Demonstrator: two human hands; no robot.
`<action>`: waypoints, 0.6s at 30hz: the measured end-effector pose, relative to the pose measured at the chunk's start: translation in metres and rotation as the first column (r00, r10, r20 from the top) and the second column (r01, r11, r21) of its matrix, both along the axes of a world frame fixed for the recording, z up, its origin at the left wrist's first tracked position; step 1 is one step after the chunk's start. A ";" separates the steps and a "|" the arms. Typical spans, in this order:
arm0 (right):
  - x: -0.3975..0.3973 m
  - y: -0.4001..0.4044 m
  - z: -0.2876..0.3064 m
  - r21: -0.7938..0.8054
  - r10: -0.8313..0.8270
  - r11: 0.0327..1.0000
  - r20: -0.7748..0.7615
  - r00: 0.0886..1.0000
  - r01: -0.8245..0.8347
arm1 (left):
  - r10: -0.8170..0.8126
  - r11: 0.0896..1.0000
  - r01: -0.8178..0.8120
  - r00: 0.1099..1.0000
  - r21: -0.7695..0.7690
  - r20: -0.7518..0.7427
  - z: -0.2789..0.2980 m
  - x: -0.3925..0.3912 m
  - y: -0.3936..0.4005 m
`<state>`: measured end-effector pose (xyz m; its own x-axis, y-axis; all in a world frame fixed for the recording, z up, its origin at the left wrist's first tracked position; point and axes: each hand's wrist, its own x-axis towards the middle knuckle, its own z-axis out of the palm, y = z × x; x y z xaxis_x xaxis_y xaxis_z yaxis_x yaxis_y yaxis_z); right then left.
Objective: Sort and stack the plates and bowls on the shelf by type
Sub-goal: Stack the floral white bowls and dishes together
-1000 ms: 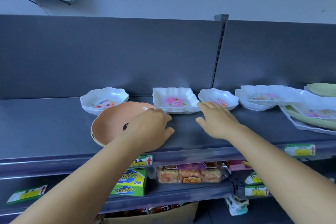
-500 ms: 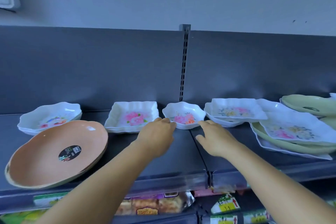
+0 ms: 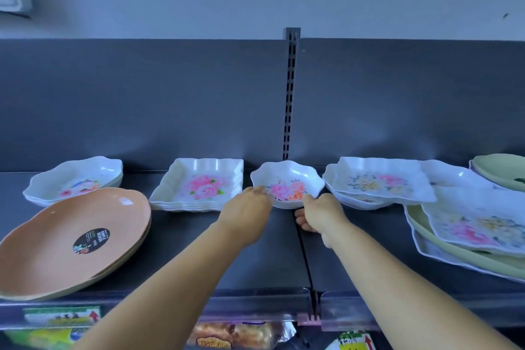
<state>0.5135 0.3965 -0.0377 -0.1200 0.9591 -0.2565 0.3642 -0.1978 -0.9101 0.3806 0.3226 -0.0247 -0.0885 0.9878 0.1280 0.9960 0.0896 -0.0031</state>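
At centre frame on the shelf, I bracket the small bowl with both hands: left hand and right hand touch opposite rims, grips not yet clamped, so it should lift level toward the matching bowl, upper left.

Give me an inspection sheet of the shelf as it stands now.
Surface: dark grey shelf, seam down the middle.
Job's things: small flowered bowl at centre; square dishes stacked left of it; wavy bowls far left; orange plates front left; mixed pile of white and green plates at right.
Clutter: nothing seen on the shelf.
Hands: left hand and right hand at the small bowl's rim, one each side; grip unclear.
Cables: nothing seen.
Surroundings: slotted upright, grey wall, snack packets below.
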 end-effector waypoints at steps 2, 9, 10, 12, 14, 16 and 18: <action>-0.005 0.000 0.004 -0.029 -0.040 0.999 -0.043 0.998 0.038 | -0.023 1.000 0.023 1.000 0.012 0.009 0.000 -0.002 0.000; -0.016 0.002 0.016 -0.100 -0.103 0.990 -0.081 0.991 0.095 | -0.059 0.998 0.057 0.997 0.037 0.048 0.003 -0.007 -0.004; -0.017 0.001 0.017 -0.106 -0.109 0.989 -0.077 0.991 0.101 | -0.060 0.997 0.058 0.997 0.042 0.044 0.004 -0.008 -0.004; -0.017 0.000 0.016 -0.098 -0.124 0.988 -0.065 0.990 0.118 | -0.073 0.996 0.072 0.997 0.052 0.011 0.005 -0.010 -0.005; -0.016 -0.001 0.017 -0.084 -0.133 0.988 -0.070 0.989 0.127 | -0.084 0.994 0.082 0.996 0.066 0.025 0.005 -0.012 -0.006; -0.014 -0.004 0.018 -0.066 -0.136 0.989 -0.089 0.987 0.131 | -0.076 0.991 0.058 0.985 0.123 0.154 0.007 -0.014 -0.008; -0.011 -0.008 0.022 -0.044 -0.122 0.992 -0.108 0.987 0.118 | -0.064 0.973 -0.015 0.941 0.229 0.333 0.012 -0.015 -0.010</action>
<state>0.5024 0.3884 -0.0158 -0.0344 0.9583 -0.2836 0.2341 -0.2681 -0.9345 0.3654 0.3127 -0.0126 -0.1418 0.9388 0.3140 0.9365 0.0245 0.3497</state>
